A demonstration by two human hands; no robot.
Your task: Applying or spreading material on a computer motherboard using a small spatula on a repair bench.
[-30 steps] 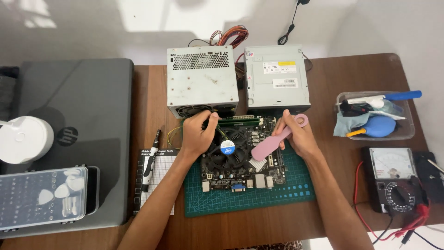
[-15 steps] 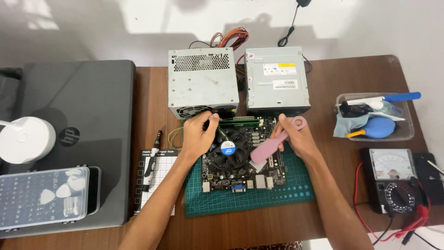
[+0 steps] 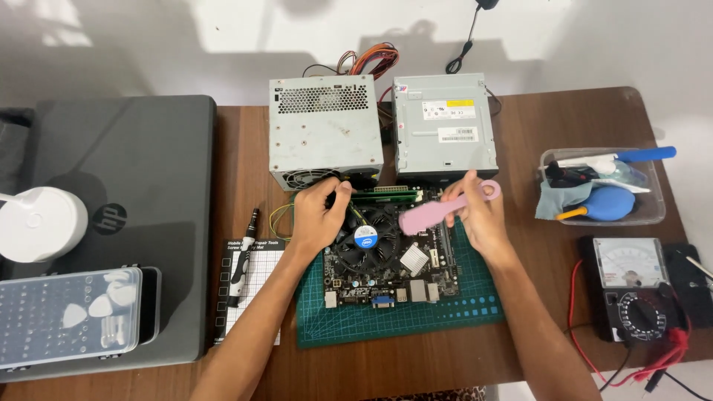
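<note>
- On the green cutting mat (image 3: 401,315), a motherboard (image 3: 386,260) lies at desk (image 3: 564,119) centre, apparently mid-cleaning.
- Right hand (image 3: 479,215), closed round a pink brush (image 3: 445,209), hovers at the board's two o'clock; bristles must meet the board.
- Left hand (image 3: 319,212), fingers curled shut, steadies the board's eleven o'clock corner beside the power supply (image 3: 323,134).

Left hand (image 3: 318,212) fingers curled, right hand (image 3: 479,215) gripping, forearms converging

Pink brush (image 3: 438,214), green gridded mat (image 3: 416,315)
</note>
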